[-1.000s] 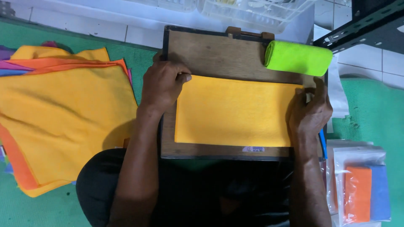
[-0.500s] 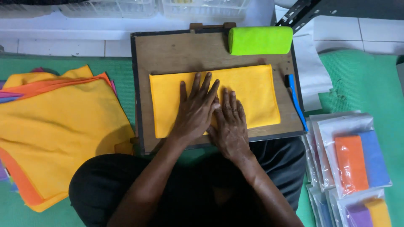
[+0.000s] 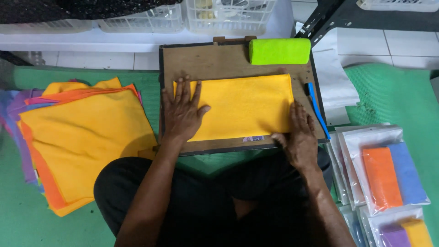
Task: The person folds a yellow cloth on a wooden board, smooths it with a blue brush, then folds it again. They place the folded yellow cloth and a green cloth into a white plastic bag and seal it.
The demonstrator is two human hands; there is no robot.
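A folded yellow cloth (image 3: pixel 242 106) lies flat on a brown wooden board (image 3: pixel 215 59) across my lap. My left hand (image 3: pixel 182 110) rests palm down, fingers spread, on the cloth's left end. My right hand (image 3: pixel 298 132) presses flat on the cloth's lower right corner, fingers apart. Neither hand grips anything. A rolled bright green cloth (image 3: pixel 280 51) sits at the board's far right corner. A blue pen (image 3: pixel 316 109) lies along the board's right edge, just right of my right hand.
A stack of yellow, orange and purple cloths (image 3: pixel 82 137) lies on the green mat (image 3: pixel 393 91) at left. Clear bags holding orange, blue and yellow cloths (image 3: pixel 388 174) lie at right. White baskets (image 3: pixel 228 13) stand beyond the board; a dark metal frame (image 3: pixel 347 16) at top right.
Both hands moved apart from the cloth's middle: the left one to the left end, the right one to the lower right corner. The cloth now lies smoother and wider.
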